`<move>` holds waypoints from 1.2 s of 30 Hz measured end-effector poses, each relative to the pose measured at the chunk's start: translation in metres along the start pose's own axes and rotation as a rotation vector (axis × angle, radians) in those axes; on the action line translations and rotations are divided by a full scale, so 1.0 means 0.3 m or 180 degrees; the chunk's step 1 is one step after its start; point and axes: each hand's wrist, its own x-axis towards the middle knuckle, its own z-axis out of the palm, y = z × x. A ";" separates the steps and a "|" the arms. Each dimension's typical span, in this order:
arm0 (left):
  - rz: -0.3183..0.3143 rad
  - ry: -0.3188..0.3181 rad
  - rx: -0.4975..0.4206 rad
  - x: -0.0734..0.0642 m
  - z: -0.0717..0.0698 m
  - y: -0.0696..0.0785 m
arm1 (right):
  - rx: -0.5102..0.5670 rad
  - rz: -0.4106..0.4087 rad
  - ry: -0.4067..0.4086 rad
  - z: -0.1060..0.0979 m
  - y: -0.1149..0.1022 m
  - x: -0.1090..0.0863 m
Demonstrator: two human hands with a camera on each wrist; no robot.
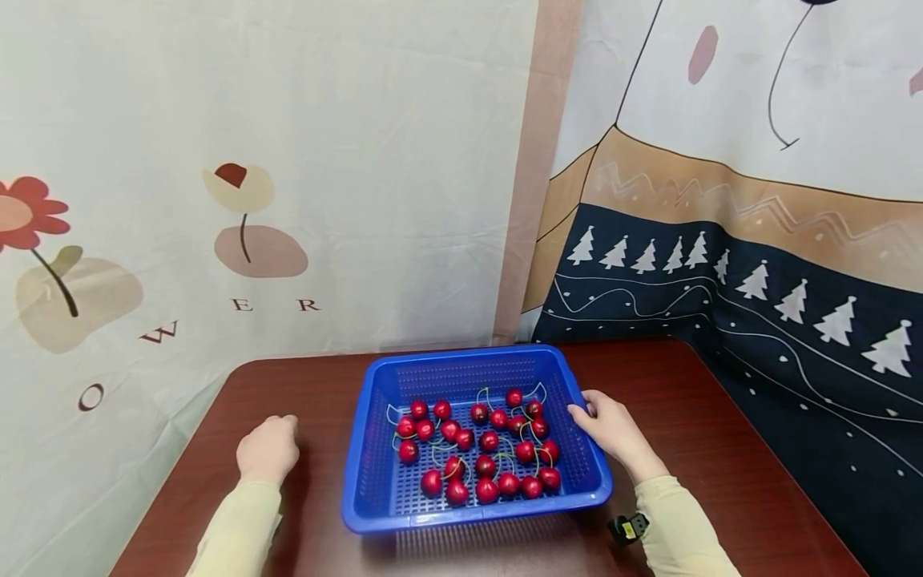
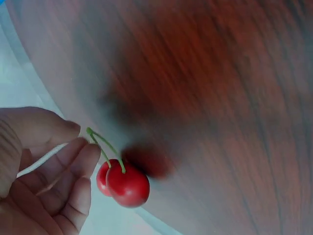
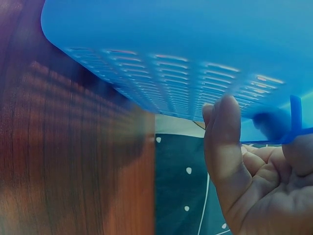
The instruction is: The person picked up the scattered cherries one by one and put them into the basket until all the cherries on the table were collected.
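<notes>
A blue plastic basket with slotted walls stands on the brown table and holds many red cherries with green stems. My right hand grips the basket's right rim; the right wrist view shows its fingers against the slotted outer wall. Left of the basket, my left hand is over the table with curled fingers. In the left wrist view, a pair of cherries on joined green stems hangs at its thumb and fingertips, which pinch the stem top. In the head view that pair is hidden.
The brown table ends against a pale curtain at the back. On the right hangs a dark cloth printed with white trees. A small black device sits at the right wrist. A white strand crosses behind the left fingers.
</notes>
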 end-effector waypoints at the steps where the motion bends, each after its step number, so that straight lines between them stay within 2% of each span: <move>1: -0.0016 0.0015 0.0008 -0.002 -0.003 -0.001 | -0.0007 0.0005 0.0001 0.000 0.002 0.001; 10: 0.0116 0.0141 0.0256 -0.018 0.026 -0.005 | -0.0027 -0.0026 0.0006 -0.003 -0.004 0.001; 15: 0.0115 0.0082 0.0331 -0.019 0.039 -0.005 | -0.0001 0.0000 -0.0010 -0.001 -0.005 0.000; 20: 0.0144 0.0066 0.0376 -0.011 0.043 -0.006 | -0.0005 0.0007 0.0007 -0.001 -0.006 -0.001; 28: 0.0223 0.0172 0.0412 0.013 0.072 -0.023 | 0.0002 0.0040 -0.0005 0.001 -0.001 0.002; 36: 0.0335 0.0152 0.0488 0.028 0.074 -0.019 | -0.0023 0.0040 0.0012 0.002 0.002 0.000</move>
